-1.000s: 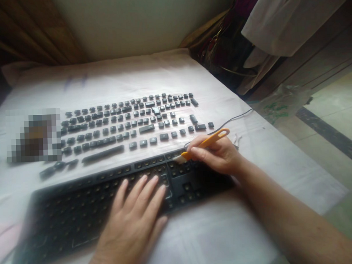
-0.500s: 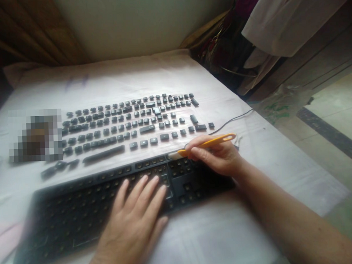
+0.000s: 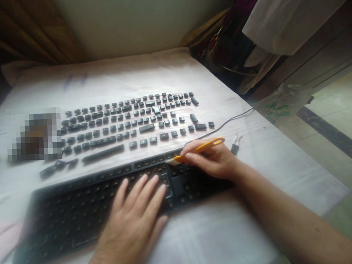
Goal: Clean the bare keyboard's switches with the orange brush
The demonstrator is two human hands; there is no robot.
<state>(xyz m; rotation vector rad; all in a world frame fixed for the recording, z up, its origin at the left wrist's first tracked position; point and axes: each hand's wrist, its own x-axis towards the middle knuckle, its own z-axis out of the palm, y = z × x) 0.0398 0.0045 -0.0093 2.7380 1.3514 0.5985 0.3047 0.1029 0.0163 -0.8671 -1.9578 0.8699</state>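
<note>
A black keyboard base with its keycaps off lies along the near side of the table. Flat on its middle rests my left hand, fingers spread and holding nothing. My right hand grips a yellow-handled brush whose pale bristles touch the base near its upper edge, right of centre. Beyond the base, loose black keycaps are laid out in rows, with the long space bar at the front. My right hand hides part of the base's right end.
The table has a pale cloth. A black cable runs off its right edge. A small black clip-like tool lies right of my right hand. A blurred-out item sits at the left. A plastic bag is beyond the right edge.
My right hand has moved slightly left and down with the brush, whose bristles slid left along the base. The small tool beside the hand shows more. My left hand stays put.
</note>
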